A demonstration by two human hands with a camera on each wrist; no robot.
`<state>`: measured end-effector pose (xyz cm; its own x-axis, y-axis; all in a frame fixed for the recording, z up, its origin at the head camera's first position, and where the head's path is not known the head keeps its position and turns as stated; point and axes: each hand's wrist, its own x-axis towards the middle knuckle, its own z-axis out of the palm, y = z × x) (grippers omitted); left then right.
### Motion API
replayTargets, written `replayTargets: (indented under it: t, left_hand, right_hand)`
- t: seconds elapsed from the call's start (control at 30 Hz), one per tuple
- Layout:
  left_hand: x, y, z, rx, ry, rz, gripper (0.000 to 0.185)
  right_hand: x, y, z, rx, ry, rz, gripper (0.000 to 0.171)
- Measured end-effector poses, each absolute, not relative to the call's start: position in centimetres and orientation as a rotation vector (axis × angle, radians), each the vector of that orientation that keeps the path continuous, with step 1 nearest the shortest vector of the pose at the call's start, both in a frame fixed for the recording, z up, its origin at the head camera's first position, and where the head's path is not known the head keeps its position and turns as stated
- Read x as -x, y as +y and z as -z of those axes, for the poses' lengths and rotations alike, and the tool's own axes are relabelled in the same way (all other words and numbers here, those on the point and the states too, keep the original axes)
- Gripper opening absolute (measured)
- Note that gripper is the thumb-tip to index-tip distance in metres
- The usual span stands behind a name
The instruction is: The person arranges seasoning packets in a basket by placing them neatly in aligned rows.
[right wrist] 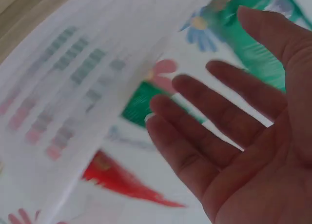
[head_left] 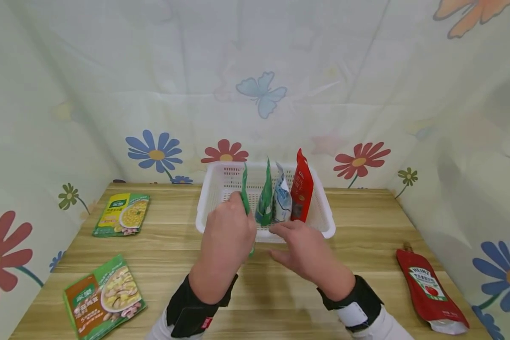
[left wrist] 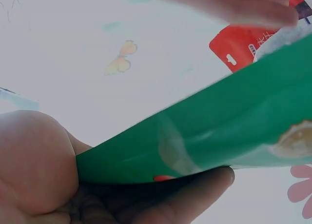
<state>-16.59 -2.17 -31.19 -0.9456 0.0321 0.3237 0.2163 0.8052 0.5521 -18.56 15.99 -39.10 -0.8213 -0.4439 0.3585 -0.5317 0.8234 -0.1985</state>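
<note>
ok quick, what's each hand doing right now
Left hand: grips a green packet at the white basket.
Right hand: open, fingers straight, holding nothing.

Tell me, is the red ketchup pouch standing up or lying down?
Lying down. The ketchup pouch lies flat on the table, label up, cap end pointing away, outside the white basket.
</note>
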Motion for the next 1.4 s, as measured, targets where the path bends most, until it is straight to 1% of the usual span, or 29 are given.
replayTargets:
  t: [0.1,0.33,0.63,0.9,1.03,1.13,1.3,1.4]
  left_hand:
    - [16.6,-2.2,31.3,0.218,-2.655,0.866,0.017]
    - [16.6,-2.2,31.7,0.252,-2.626,0.863,0.015]
    - [16.5,-2.4,31.9,0.281,-2.622,0.869,0.017]
    - [17.4,-3.0,30.6,0.308,-2.675,0.858,0.019]
    - [18.9,-2.9,29.2,0.326,-2.750,0.780,0.019]
    - [20.7,-2.8,28.5,0.369,-2.801,0.675,0.020]
    - [24.4,-2.7,27.9,0.422,-2.876,0.526,0.034]
    - [26.6,-2.4,27.7,0.400,-2.976,0.532,0.036]
  right_hand:
    - [19.8,17.8,39.9,-0.685,-2.793,-0.343,0.045]
    - [21.7,20.0,41.9,-0.628,-2.906,-0.288,0.046]
    - [23.2,21.4,44.2,-0.740,-2.726,-0.164,0.022]
    - [23.6,21.7,44.8,-0.769,-2.665,-0.152,0.022]
    - [23.7,21.8,44.9,-0.782,-2.653,-0.159,0.023]
    - [23.7,21.8,44.9,-0.788,-2.646,-0.157,0.024]
    - [23.5,21.9,44.8,-0.775,-2.662,-0.166,0.023]
    - [23.5,21.9,44.7,-0.768,-2.669,-0.167,0.024]
